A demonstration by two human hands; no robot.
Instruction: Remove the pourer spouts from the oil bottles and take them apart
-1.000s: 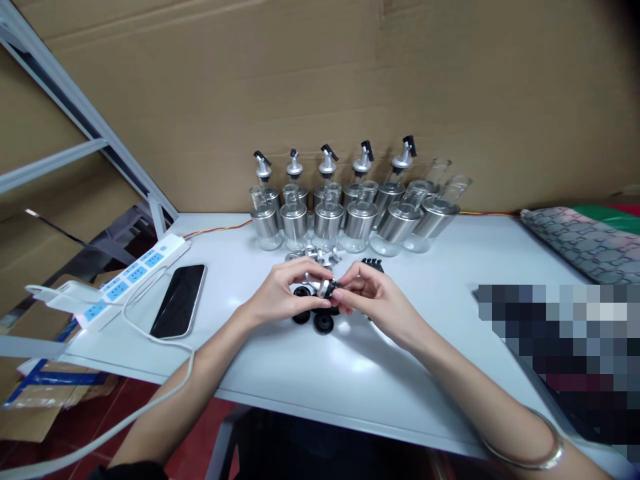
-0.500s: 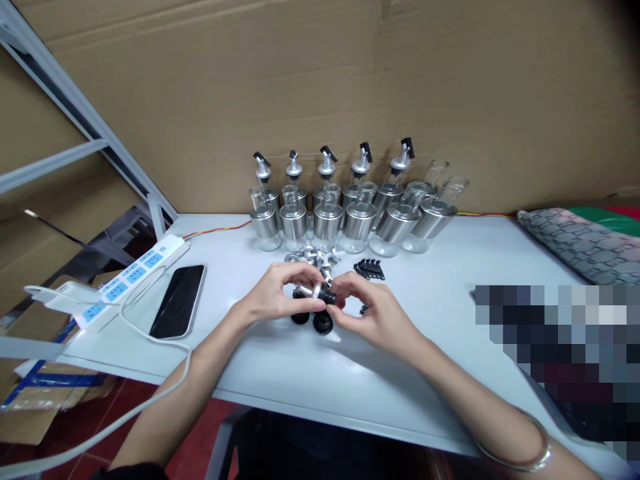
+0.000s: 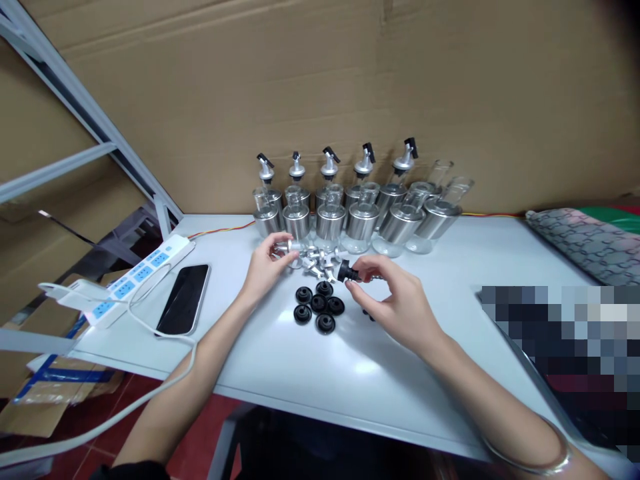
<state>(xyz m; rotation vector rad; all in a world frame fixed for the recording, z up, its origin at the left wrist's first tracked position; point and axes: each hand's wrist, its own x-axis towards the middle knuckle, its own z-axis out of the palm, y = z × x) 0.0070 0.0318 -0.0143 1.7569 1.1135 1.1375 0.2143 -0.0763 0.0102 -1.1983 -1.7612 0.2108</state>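
Note:
My left hand (image 3: 265, 267) pinches a small silver metal spout piece (image 3: 289, 246) just above a loose heap of silver spout parts (image 3: 319, 261). My right hand (image 3: 395, 300) holds a black rubber stopper (image 3: 346, 271) between thumb and fingertips. On the white table (image 3: 320, 373) between my hands lie several black rubber stoppers (image 3: 319, 308) in a cluster. Behind them stand glass and steel oil bottles (image 3: 360, 213), the back row fitted with pourer tops (image 3: 330, 163).
A black phone (image 3: 183, 307) lies left of my left wrist, beside a white power strip (image 3: 125, 283) with a trailing white cable. A patterned cushion (image 3: 585, 243) sits at the right. Cardboard walls the back; a metal shelf frame (image 3: 85, 113) stands left.
My hands have come apart: the left moved back toward the silver parts with a spout piece, the right drew away holding a black stopper. The stopper cluster is uncovered.

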